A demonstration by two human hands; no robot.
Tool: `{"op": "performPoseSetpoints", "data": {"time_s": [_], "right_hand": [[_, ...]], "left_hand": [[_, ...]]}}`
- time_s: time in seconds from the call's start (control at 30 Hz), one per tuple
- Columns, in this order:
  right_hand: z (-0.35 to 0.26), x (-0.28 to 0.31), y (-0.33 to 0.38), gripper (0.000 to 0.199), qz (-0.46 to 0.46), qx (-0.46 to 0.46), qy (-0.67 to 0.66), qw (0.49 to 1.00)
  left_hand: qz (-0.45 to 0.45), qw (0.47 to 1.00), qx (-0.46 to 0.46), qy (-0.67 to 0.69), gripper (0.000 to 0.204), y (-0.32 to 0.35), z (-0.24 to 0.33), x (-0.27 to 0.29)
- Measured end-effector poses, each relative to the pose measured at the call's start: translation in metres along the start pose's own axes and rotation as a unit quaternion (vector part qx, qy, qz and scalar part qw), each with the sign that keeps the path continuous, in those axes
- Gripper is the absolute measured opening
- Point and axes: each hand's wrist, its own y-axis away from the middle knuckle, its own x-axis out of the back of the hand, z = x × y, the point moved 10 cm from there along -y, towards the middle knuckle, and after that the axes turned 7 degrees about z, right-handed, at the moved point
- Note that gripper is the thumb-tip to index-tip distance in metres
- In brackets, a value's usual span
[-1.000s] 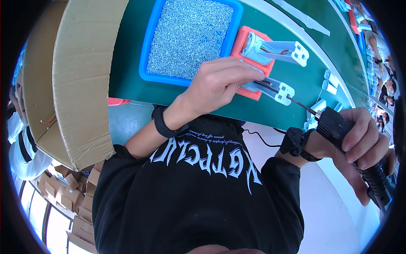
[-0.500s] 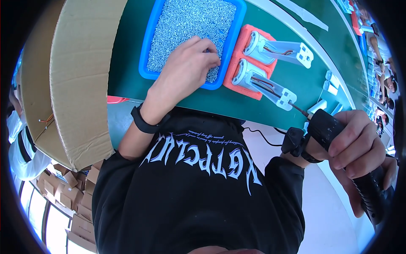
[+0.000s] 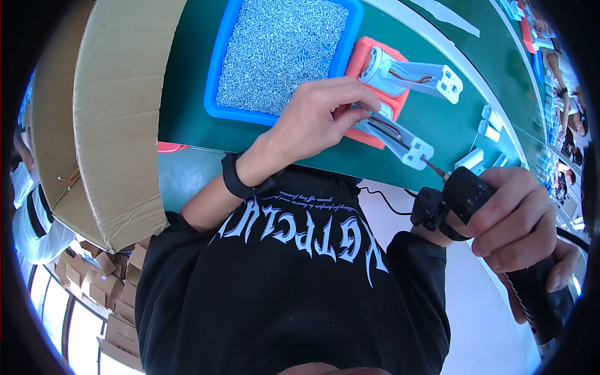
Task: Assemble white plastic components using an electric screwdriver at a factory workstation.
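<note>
My left hand (image 3: 325, 115) is closed in a pinch at the round end of the nearer white plastic part (image 3: 400, 140), covering some of it; what the fingertips hold is hidden. That part, with dark wires along its arm, sits in a red foam holder (image 3: 373, 139). Beside it in the foam is a second, similar white part (image 3: 425, 75). Wrapped in my right hand (image 3: 515, 219) is a black electric screwdriver (image 3: 467, 194), its bit pointing at the outer end of the nearer part. Left of the foam lies a blue tray (image 3: 212, 103) of small silvery screws (image 3: 281, 53).
A large open cardboard box (image 3: 125, 119) rises at the left of the green table (image 3: 187, 94). Small white pieces (image 3: 489, 125) lie at the right. Stacked cartons (image 3: 106, 281) stand low at the left, and other people are at the far right and left.
My left hand has left the screw tray and moved right to the nearer white part. My right hand has brought the screwdriver slightly left and down.
</note>
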Motion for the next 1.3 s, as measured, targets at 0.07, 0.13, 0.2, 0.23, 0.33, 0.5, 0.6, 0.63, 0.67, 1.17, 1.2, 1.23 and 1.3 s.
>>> {"op": "performPoseSetpoints", "data": {"time_s": [0.07, 0.13, 0.2, 0.23, 0.33, 0.5, 0.6, 0.63, 0.67, 1.17, 1.2, 1.23, 1.3], "right_hand": [[-0.004, 0.002, 0.001, 0.060, 0.016, 0.002, 0.014, 1.000], [-0.011, 0.007, 0.000, 0.056, 0.046, 0.008, 0.034, 0.998], [-0.042, 0.013, 0.003, 0.044, 0.084, 0.071, 0.005, 0.994], [-0.075, 0.019, 0.006, 0.032, 0.126, 0.127, -0.002, 0.984], [-0.138, 0.047, 0.002, 0.038, 0.152, 0.224, -0.091, 0.958], [-0.180, 0.070, 0.004, 0.046, 0.222, 0.296, 0.091, 0.925], [-0.156, 0.082, -0.005, 0.051, 0.226, 0.207, 0.116, 0.945], [-0.152, 0.082, -0.004, 0.051, 0.225, 0.207, 0.118, 0.945], [-0.140, 0.075, -0.005, 0.050, 0.237, 0.210, 0.153, 0.936], [-0.081, 0.112, 0.001, 0.062, 0.245, 0.068, 0.100, 0.962], [-0.080, 0.111, 0.000, 0.061, 0.238, 0.058, 0.093, 0.965], [-0.078, 0.110, -0.001, 0.060, 0.232, 0.049, 0.086, 0.968], [-0.076, 0.110, -0.002, 0.060, 0.225, 0.039, 0.078, 0.970]], "left_hand": [[-0.004, 0.998, 0.049, 0.028, 0.015, 0.002, -0.008, -0.006], [-0.006, 1.000, 0.019, -0.002, 0.015, 0.003, -0.001, -0.006], [0.002, 0.997, -0.033, -0.076, 0.015, 0.005, 0.006, -0.003], [-0.004, 0.997, -0.043, -0.064, 0.015, 0.001, 0.009, -0.008], [-0.021, 0.993, -0.076, -0.087, 0.015, 0.001, 0.012, -0.010], [-0.075, 0.989, -0.086, -0.092, 0.015, -0.007, 0.019, -0.017], [-0.058, 0.996, -0.035, -0.059, 0.016, -0.017, 0.013, -0.011], [-0.059, 0.996, -0.036, -0.057, 0.016, -0.022, 0.014, -0.013], [-0.023, 0.998, -0.041, -0.045, 0.014, -0.031, 0.015, -0.007], [-0.007, 0.981, 0.066, 0.181, 0.017, -0.059, -0.006, -0.019], [-0.013, 0.974, 0.078, 0.210, 0.017, -0.059, -0.009, -0.021], [-0.020, 0.966, 0.091, 0.240, 0.017, -0.059, -0.012, -0.023], [-0.026, 0.957, 0.104, 0.270, 0.018, -0.060, -0.015, -0.025]]}}
